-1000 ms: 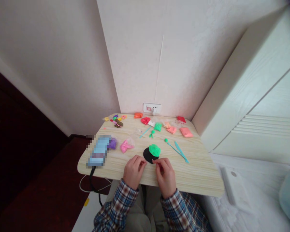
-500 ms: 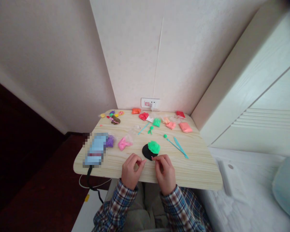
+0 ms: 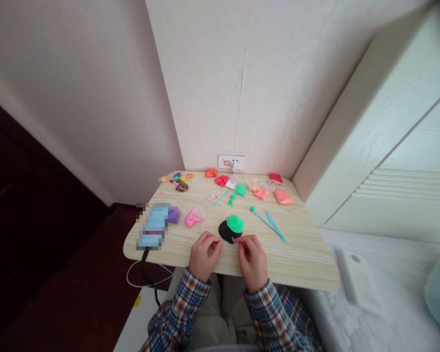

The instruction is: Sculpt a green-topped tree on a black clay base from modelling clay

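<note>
My left hand (image 3: 204,255) and my right hand (image 3: 253,258) rest on the near edge of a small wooden table (image 3: 300,254), both with fingers curled. The right fingertips pinch a tiny pink-red bit of clay; the left hand's fingers are closed on something I cannot make out. Just beyond the fingertips lies a black clay disc (image 3: 225,231) with a bright green lump (image 3: 235,223) on top.
A pink clay bag (image 3: 192,218), a purple bag (image 3: 173,215) and a blurred-out device (image 3: 153,228) with a cable lie at left. Teal modelling tools (image 3: 271,226) lie at right. Several coloured clay packets (image 3: 283,197) line the back by a wall socket (image 3: 231,162). A white bed frame stands at right.
The view has shifted slightly. Both hands stay together at the table's near edge, fingers working the small piece; the black and green clay has not moved.
</note>
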{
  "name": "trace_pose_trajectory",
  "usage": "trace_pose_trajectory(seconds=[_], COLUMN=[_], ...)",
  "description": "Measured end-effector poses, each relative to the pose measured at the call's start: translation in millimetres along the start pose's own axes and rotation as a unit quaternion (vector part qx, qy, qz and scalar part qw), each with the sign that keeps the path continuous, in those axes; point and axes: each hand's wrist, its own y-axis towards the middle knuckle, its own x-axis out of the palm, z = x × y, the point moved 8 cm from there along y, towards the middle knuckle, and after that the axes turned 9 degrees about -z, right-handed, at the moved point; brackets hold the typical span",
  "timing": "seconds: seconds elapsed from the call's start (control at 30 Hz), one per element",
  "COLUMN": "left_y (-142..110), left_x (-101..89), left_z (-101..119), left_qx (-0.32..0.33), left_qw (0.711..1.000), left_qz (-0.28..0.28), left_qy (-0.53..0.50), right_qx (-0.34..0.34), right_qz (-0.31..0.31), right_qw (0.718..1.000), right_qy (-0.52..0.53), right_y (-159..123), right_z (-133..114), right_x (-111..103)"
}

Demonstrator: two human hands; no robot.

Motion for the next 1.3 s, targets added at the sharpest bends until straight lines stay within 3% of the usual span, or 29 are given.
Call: trace_pose_trajectory(seconds=[0.43,0.8,1.3], left_y=[6.0,5.1,3.0], left_x=[-3.9,-7.9,-5.8], left_z=[1.8,7.7,2.3], left_qx=[0.011,0.026,0.0], left_qw=[1.0,0.999,1.0], left_qz=[0.003,0.03,0.029], left_qy=[0.013,0.027,0.01], right_qx=[0.021,0.05,0.058], right_qz=[0.024,0.062,0.037], right_qw=[0.999,0.997,0.997], right_qy=[0.005,0.005,-0.016], right_y=[1.8,11.6,6.9], right_z=[-1.9,29.0,30.6], right_x=[-0.6,-43.4,-37.7])
